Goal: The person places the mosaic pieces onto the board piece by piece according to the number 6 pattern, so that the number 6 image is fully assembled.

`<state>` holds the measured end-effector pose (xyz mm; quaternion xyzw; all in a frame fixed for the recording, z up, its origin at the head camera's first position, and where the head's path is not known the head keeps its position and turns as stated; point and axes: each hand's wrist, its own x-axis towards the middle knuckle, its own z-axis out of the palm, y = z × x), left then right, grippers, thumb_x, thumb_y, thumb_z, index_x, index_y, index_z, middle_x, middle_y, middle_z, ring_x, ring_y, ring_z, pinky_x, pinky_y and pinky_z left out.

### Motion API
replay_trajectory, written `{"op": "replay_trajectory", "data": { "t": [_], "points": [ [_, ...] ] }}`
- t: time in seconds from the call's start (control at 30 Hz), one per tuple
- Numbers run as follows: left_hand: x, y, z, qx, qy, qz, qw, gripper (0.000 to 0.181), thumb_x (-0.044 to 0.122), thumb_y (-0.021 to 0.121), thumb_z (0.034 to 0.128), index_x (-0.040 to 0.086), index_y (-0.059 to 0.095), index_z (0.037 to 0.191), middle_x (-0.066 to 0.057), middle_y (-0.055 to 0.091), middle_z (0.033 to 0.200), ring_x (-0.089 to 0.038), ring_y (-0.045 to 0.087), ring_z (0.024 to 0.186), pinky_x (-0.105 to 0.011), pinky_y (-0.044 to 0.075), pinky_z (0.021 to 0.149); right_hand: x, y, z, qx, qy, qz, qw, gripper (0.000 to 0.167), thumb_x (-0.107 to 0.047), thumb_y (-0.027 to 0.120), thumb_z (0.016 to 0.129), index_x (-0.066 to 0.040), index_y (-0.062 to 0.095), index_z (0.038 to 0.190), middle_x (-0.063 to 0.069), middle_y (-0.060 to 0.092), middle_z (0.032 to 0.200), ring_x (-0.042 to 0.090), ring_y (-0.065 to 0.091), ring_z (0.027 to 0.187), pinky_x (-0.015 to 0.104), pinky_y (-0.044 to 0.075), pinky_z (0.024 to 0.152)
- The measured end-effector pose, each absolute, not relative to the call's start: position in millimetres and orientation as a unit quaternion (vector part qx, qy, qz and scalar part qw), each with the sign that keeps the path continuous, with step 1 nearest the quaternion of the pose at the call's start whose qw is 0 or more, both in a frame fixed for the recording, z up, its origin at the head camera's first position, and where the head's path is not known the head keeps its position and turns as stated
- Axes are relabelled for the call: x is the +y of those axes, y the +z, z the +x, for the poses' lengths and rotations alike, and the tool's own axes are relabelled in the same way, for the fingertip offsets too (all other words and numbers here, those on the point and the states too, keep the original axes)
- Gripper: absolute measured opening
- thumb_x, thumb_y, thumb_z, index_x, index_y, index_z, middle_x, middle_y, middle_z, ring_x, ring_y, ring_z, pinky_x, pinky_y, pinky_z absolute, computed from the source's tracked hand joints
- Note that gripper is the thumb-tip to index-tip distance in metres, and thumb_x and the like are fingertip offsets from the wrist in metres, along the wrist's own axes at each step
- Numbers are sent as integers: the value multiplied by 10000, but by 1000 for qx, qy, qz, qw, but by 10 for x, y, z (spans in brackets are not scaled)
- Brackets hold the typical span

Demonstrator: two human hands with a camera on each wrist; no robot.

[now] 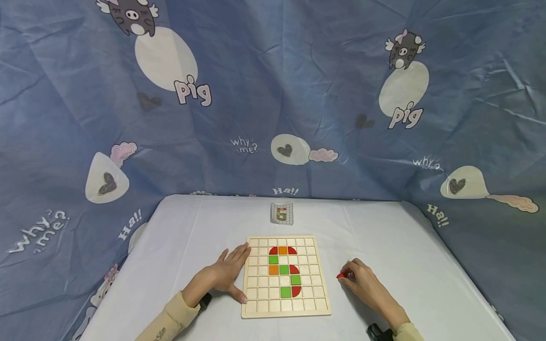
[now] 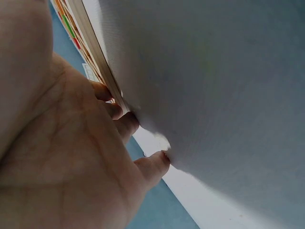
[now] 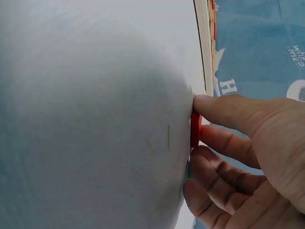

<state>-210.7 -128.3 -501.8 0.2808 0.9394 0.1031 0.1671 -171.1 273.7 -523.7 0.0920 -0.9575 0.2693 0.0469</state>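
A wooden grid board (image 1: 286,315) lies flat on the white table, with red rounded, green square and two orange square pieces forming an S-like figure in its cells. My left hand (image 1: 228,272) rests along the board's left edge, fingers extended and thumb apart near the front corner. To the right of the board, my right hand (image 1: 359,280) pinches a red piece (image 3: 195,129) between thumb and index finger, at the tabletop. Beside its other fingers is a green piece (image 3: 190,172), mostly hidden; whether those fingers hold it I cannot tell.
Behind the board lies a small paper card (image 1: 282,214) printed with a coloured grid pattern. A blue cloth (image 1: 273,94) with pig drawings and lettering hangs beyond the table (image 1: 204,222) and around its sides.
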Motion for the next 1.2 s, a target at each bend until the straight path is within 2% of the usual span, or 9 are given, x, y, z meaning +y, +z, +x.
{"op": "replay_trajectory", "data": {
  "t": [0.17,0.33,0.47,0.6,0.73,0.87,1.0,1.1,1.2],
  "points": [
    [-1282,-5023,-2108,940,104,280,168,1413,665,806,526,-29,89,1526,-200,64,1614,-341,107,1496,-588,145,1170,2745,-5238,-1713,-954,278,104,49,161,-79,779,791,-187,665,828,-76,543,812,8,471,702,186,436,620],
    [-1283,-5030,-2118,940,103,280,167,1411,672,802,528,-31,94,1525,-202,65,1613,-347,108,1495,-592,147,1168,2744,-5222,-1706,-952,282,106,51,175,-25,766,787,-105,689,922,-41,571,867,11,514,731,189,475,648],
    [-1287,-5050,-2129,940,99,279,167,1413,682,796,527,-24,92,1528,-193,64,1616,-344,106,1495,-590,147,1168,2741,-5199,-1706,-959,269,75,54,217,-129,788,791,-63,681,968,-10,582,869,57,547,738,222,491,650],
    [-1295,-5066,-2137,941,98,278,166,1416,687,794,524,-17,90,1531,-183,61,1619,-338,103,1497,-589,143,1169,2730,-5194,-1729,-964,254,62,54,215,-210,801,784,-93,671,909,-26,578,824,59,534,720,229,477,637],
    [-1296,-5057,-2133,939,103,283,166,1417,683,795,527,-34,90,1525,-206,62,1613,-361,108,1491,-601,148,1163,2714,-5208,-1754,-960,254,97,62,123,-89,775,796,-126,686,874,-46,591,847,44,555,745,216,494,666],
    [-1293,-5048,-2129,937,106,288,168,1411,676,798,534,-44,91,1521,-221,61,1608,-374,108,1489,-608,152,1158,2697,-5219,-1770,-954,244,145,92,214,72,711,784,-82,704,932,-19,614,869,97,596,783,238,520,699],
    [-1293,-5049,-2130,938,103,288,165,1410,683,793,535,-36,92,1524,-208,63,1612,-362,110,1491,-607,155,1159,2672,-5209,-1770,-957,251,120,81,164,-29,737,818,-54,694,974,-7,600,867,99,582,754,237,510,664],
    [-1294,-5049,-2131,938,101,288,163,1409,687,788,536,-35,92,1525,-205,65,1613,-362,112,1491,-608,157,1158,2641,-5203,-1774,-960,263,82,51,201,-129,778,806,-64,687,972,-15,586,868,63,556,740,222,496,641],
    [-1293,-5050,-2135,938,103,288,166,1411,680,792,536,-40,87,1523,-214,61,1611,-368,106,1490,-610,151,1158,2616,-5209,-1781,-960,267,69,39,234,-108,800,776,-65,685,975,-13,592,884,57,568,758,221,506,649]
  ]
}}
